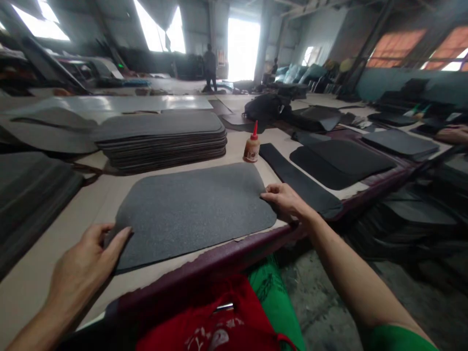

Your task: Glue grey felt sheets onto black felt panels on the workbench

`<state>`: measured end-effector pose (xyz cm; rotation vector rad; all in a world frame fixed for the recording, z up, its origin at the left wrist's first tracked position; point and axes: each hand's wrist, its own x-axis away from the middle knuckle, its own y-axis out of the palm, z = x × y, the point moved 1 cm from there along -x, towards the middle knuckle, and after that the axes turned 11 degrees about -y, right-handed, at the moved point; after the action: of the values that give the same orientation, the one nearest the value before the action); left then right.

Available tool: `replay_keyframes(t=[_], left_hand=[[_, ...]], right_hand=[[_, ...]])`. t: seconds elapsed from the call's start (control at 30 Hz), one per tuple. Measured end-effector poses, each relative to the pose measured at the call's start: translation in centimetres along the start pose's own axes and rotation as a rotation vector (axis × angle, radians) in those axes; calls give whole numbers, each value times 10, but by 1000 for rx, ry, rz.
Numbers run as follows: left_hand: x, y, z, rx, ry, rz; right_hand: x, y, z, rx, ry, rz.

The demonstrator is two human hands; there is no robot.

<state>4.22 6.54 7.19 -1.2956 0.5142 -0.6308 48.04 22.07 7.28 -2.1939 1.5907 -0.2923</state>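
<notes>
A dark grey mat [193, 209] with rounded corners lies flat on the brown paper-covered table [54, 229] in front of me. My left hand [86, 261] rests at the mat's left edge, fingers stretched out and touching it. My right hand [283, 199] pinches the mat's right edge near its far corner. A small glue bottle [252, 145] with a red tip stands just beyond the mat.
A tall stack of similar mats [161, 139] sits behind the flat one. A long black strip [296, 180] and more dark pieces [340, 161] lie to the right. Another stack [29, 195] is at the left. A person [209, 67] stands far off near the doorway.
</notes>
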Motion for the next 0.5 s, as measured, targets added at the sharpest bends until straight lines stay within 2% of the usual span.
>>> replay_keyframes(t=[0.2, 0.3, 0.37, 0.5], left_hand=[[-1, 3, -3, 12, -12, 31], [1, 0, -1, 92, 4, 16], [3, -3, 0, 220, -7, 21], [9, -9, 1, 630, -37, -15]], right_hand=[[-2, -1, -2, 180, -21, -18], [-2, -1, -4, 295, -27, -1], [-1, -1, -5, 351, -41, 14], [6, -1, 1, 429, -88, 93]])
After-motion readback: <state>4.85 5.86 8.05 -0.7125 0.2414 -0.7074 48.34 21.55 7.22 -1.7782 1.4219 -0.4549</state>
